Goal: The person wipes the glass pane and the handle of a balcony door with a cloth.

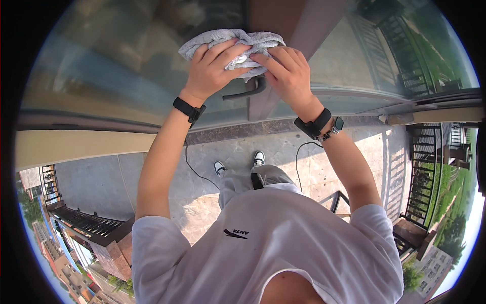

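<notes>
Pressing a crumpled grey cloth (233, 43) against the glass door (116, 66), the left hand (212, 68) and right hand (286, 68) both grip it with curled fingers, just above the dark door handle (248, 90). Stone paving (283, 152) lies underfoot.

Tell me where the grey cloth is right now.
In the head view the grey cloth is at top centre, pressed against the glass door under both hands, left hand and right hand, just above the dark door handle.

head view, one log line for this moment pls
left hand on cloth | right hand on cloth | cloth against glass door | handle below
</notes>
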A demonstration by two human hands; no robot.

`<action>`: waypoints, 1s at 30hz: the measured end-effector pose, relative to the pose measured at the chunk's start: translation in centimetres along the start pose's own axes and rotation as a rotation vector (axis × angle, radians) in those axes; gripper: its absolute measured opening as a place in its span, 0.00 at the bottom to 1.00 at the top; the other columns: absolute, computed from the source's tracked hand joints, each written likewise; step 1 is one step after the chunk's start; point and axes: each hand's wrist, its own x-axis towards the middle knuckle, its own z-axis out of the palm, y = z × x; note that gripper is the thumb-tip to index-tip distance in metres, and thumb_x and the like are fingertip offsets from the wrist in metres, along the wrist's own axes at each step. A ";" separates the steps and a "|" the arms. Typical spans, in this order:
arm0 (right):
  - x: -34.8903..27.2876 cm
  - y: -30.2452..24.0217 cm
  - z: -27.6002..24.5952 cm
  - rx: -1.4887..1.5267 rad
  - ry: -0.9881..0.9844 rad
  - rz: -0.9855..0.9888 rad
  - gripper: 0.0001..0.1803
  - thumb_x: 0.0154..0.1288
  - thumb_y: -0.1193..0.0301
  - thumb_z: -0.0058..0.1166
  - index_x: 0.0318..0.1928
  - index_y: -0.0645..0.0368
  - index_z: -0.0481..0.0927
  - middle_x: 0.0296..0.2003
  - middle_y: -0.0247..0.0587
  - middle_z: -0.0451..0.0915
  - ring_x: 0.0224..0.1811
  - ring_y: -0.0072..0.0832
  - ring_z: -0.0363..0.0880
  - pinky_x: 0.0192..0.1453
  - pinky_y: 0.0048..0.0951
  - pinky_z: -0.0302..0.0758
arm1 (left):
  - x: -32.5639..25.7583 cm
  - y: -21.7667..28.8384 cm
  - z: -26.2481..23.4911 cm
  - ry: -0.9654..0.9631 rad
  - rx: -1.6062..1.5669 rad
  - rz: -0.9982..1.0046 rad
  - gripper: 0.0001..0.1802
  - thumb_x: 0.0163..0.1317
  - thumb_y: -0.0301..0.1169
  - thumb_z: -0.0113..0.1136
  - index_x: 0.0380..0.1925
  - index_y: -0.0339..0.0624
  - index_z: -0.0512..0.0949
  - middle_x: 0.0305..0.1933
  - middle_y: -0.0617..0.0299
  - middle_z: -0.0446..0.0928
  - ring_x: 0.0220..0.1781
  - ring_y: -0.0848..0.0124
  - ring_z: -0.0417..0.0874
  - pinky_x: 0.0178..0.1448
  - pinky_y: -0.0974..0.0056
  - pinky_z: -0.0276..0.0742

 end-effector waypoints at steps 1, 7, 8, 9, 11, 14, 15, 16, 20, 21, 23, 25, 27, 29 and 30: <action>-1.7 -0.7 0.6 -0.005 -0.012 -0.007 0.25 0.49 0.76 0.68 0.50 0.42 0.87 0.44 0.28 0.82 0.47 0.31 0.82 0.52 0.36 0.76 | -2.1 0.6 0.3 -0.075 -0.024 -0.005 0.10 0.56 0.42 0.74 0.39 0.68 0.88 0.60 0.78 0.84 0.63 0.74 0.81 0.56 0.62 0.66; -4.8 -5.3 2.2 -0.074 -0.174 0.148 0.24 0.53 0.77 0.66 0.53 0.47 0.86 0.49 0.32 0.83 0.52 0.34 0.83 0.58 0.39 0.77 | -6.8 2.2 0.4 -0.241 -0.133 -0.041 0.08 0.61 0.44 0.68 0.40 0.66 0.88 0.62 0.80 0.82 0.64 0.76 0.79 0.58 0.63 0.69; -4.9 -5.9 2.3 -0.053 -0.177 0.234 0.23 0.55 0.77 0.65 0.54 0.48 0.86 0.51 0.33 0.83 0.54 0.36 0.83 0.59 0.41 0.76 | -6.6 2.3 0.2 -0.250 -0.149 -0.041 0.07 0.62 0.43 0.67 0.39 0.65 0.88 0.63 0.80 0.82 0.65 0.76 0.79 0.59 0.63 0.70; -5.1 -6.6 2.3 -0.034 -0.178 0.323 0.22 0.56 0.78 0.64 0.54 0.49 0.86 0.53 0.35 0.83 0.57 0.37 0.83 0.61 0.43 0.75 | -6.7 2.3 -0.1 -0.241 -0.155 -0.039 0.07 0.62 0.43 0.67 0.39 0.65 0.88 0.63 0.80 0.82 0.65 0.76 0.79 0.59 0.63 0.70; -6.9 -7.9 2.7 0.015 -0.277 0.431 0.24 0.58 0.78 0.63 0.57 0.50 0.85 0.57 0.38 0.82 0.60 0.39 0.81 0.64 0.45 0.74 | -6.9 2.1 -0.1 -0.301 -0.176 0.027 0.07 0.61 0.41 0.67 0.38 0.64 0.89 0.64 0.81 0.81 0.65 0.75 0.79 0.63 0.62 0.70; -8.7 -11.1 3.1 0.056 -0.338 0.526 0.29 0.61 0.78 0.61 0.64 0.52 0.81 0.64 0.45 0.79 0.67 0.42 0.78 0.69 0.47 0.71 | -8.3 1.7 -1.2 -0.374 -0.293 -0.007 0.07 0.58 0.37 0.66 0.35 0.61 0.90 0.63 0.78 0.83 0.67 0.72 0.79 0.63 0.59 0.71; -8.7 -12.0 3.1 0.033 -0.298 0.502 0.32 0.62 0.79 0.60 0.69 0.52 0.78 0.68 0.48 0.76 0.70 0.44 0.75 0.71 0.48 0.69 | -8.0 1.6 -1.6 -0.365 -0.292 0.003 0.07 0.58 0.37 0.66 0.35 0.61 0.90 0.63 0.78 0.83 0.67 0.72 0.79 0.63 0.59 0.71; -8.8 -13.1 2.8 0.025 -0.292 0.510 0.32 0.62 0.79 0.60 0.69 0.52 0.78 0.68 0.48 0.76 0.70 0.44 0.75 0.71 0.48 0.69 | -7.9 1.9 -2.3 -0.330 -0.308 -0.057 0.07 0.57 0.35 0.68 0.35 0.60 0.90 0.63 0.77 0.83 0.67 0.70 0.79 0.63 0.58 0.71; -10.3 -16.8 1.6 -0.048 -0.071 0.714 0.33 0.66 0.79 0.57 0.73 0.54 0.73 0.72 0.52 0.72 0.73 0.47 0.72 0.72 0.46 0.68 | -5.7 1.4 -4.5 -0.038 -0.271 -0.383 0.15 0.52 0.30 0.72 0.40 0.64 0.90 0.61 0.75 0.83 0.63 0.67 0.80 0.63 0.56 0.71; -11.3 -16.7 1.5 0.070 -0.009 0.874 0.30 0.69 0.78 0.58 0.71 0.56 0.73 0.71 0.50 0.73 0.70 0.43 0.74 0.69 0.43 0.71 | -4.7 1.7 -4.8 0.082 -0.309 -0.475 0.21 0.48 0.27 0.74 0.43 0.63 0.90 0.62 0.72 0.83 0.61 0.63 0.81 0.62 0.55 0.72; -12.7 -15.5 1.8 0.303 0.170 1.205 0.19 0.79 0.70 0.54 0.66 0.59 0.76 0.63 0.44 0.79 0.61 0.30 0.80 0.58 0.33 0.78 | -3.3 2.9 -4.9 0.023 -0.405 -0.483 0.22 0.46 0.25 0.74 0.44 0.60 0.90 0.62 0.69 0.83 0.61 0.61 0.81 0.62 0.53 0.73; -13.9 -11.7 1.8 0.549 0.265 1.453 0.18 0.81 0.67 0.53 0.65 0.58 0.78 0.59 0.41 0.82 0.58 0.28 0.81 0.56 0.30 0.78 | -2.5 4.8 -3.9 -0.155 -0.530 -0.433 0.26 0.46 0.24 0.72 0.48 0.58 0.89 0.63 0.66 0.82 0.61 0.59 0.81 0.63 0.52 0.75; -14.0 -9.0 2.5 0.838 0.348 1.676 0.17 0.83 0.64 0.51 0.64 0.58 0.79 0.56 0.38 0.84 0.54 0.26 0.83 0.54 0.28 0.78 | -4.3 7.9 -2.1 -0.324 -0.525 -0.443 0.26 0.46 0.25 0.73 0.48 0.58 0.89 0.64 0.66 0.82 0.61 0.60 0.80 0.63 0.53 0.75; -13.2 -6.9 2.7 0.977 0.375 1.638 0.18 0.83 0.60 0.51 0.60 0.59 0.81 0.48 0.35 0.86 0.48 0.22 0.84 0.51 0.28 0.78 | -4.6 9.4 -1.1 -0.511 -0.490 -0.490 0.27 0.46 0.27 0.75 0.50 0.61 0.88 0.65 0.67 0.80 0.62 0.62 0.80 0.63 0.53 0.74; -12.9 -6.2 2.7 0.982 0.379 1.652 0.18 0.83 0.60 0.51 0.60 0.59 0.81 0.48 0.35 0.86 0.48 0.22 0.84 0.51 0.28 0.78 | -4.8 9.7 -0.9 -0.526 -0.491 -0.488 0.27 0.46 0.27 0.75 0.50 0.61 0.88 0.65 0.67 0.80 0.62 0.62 0.80 0.63 0.53 0.74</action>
